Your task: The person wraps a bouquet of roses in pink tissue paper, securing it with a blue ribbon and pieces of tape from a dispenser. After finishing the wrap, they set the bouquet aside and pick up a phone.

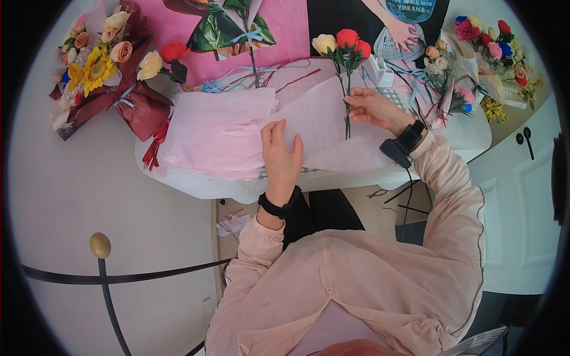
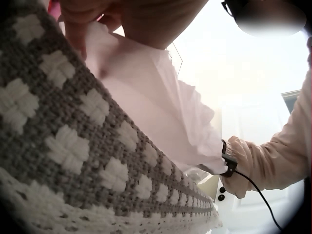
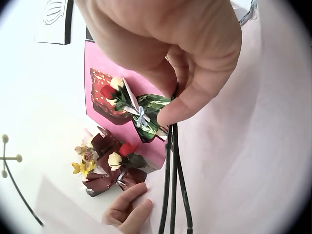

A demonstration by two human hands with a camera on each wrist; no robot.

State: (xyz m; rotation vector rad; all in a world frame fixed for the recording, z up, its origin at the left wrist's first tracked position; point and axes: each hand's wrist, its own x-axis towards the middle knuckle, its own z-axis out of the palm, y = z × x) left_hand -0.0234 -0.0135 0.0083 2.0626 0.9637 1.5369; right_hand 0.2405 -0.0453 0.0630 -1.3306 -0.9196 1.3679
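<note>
My right hand (image 1: pixel 375 110) pinches the green stems (image 3: pixel 173 180) of a small bunch of artificial roses between thumb and fingers. The bunch holds red roses (image 1: pixel 347 39) and one cream rose (image 1: pixel 324 44), blooms upward and stem ends over a thin pale pink wrapping sheet (image 1: pixel 320 127). To the left of the bunch, my left hand (image 1: pixel 282 157) rests at the sheet's left edge, its thumb apart from the fingers. Under that hand's side lies a stack of pink wrapping paper (image 1: pixel 214 133). The left wrist view shows the sheet (image 2: pixel 151 102) rising over a grey-and-white woven tablecloth (image 2: pixel 63 117).
A dark red wrapped bouquet (image 1: pixel 133 98) stands at the left, with a loose red rose (image 1: pixel 174 51) beside it. More bouquets (image 1: pixel 493 59) stand at the right. Ribbons (image 1: pixel 303 77) trail behind the sheet near a small white box (image 1: pixel 380 70). A cable (image 1: pixel 408 190) hangs from the right wrist.
</note>
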